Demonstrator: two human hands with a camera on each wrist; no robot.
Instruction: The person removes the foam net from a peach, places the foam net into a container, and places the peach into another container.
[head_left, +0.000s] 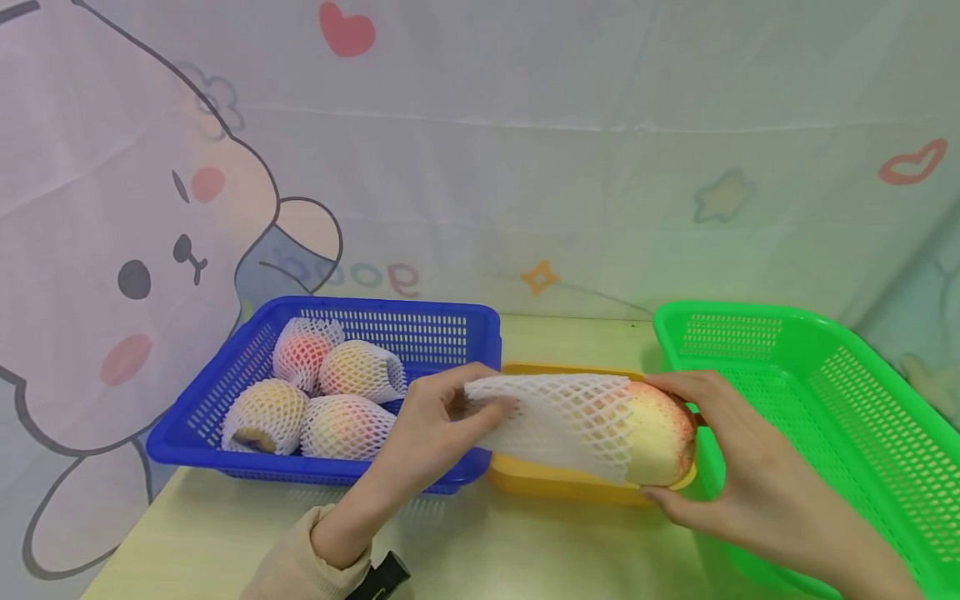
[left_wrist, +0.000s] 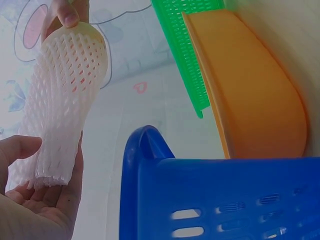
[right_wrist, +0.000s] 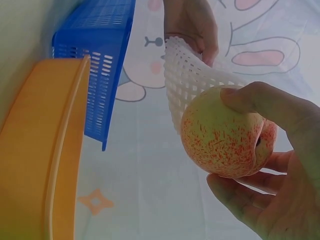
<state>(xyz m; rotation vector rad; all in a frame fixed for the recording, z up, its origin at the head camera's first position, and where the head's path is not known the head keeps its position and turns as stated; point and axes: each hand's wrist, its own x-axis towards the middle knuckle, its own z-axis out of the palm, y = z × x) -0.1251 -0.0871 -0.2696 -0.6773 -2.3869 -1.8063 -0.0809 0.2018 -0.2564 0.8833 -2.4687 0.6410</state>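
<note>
My right hand (head_left: 757, 475) grips a yellow peach (head_left: 663, 433) with red speckles, thumb and fingers on opposite sides. A white foam net sleeve (head_left: 566, 421) covers only the left part of the fruit. My left hand (head_left: 431, 433) pinches the sleeve's far end, which hangs loose of the peach in the left wrist view. In the right wrist view, the bare end of the peach (right_wrist: 225, 135) shows a crease and a dark stem hollow. Both hands hold these above a yellow-orange basin (head_left: 570, 483), whose inside is mostly hidden.
On the left stands a blue basket (head_left: 465, 333) with several netted fruits (head_left: 348, 427) in it. A green basket (head_left: 795, 392) stands on the right. All rest on a pale yellow table (head_left: 555, 550) before a printed cloth (head_left: 570, 183).
</note>
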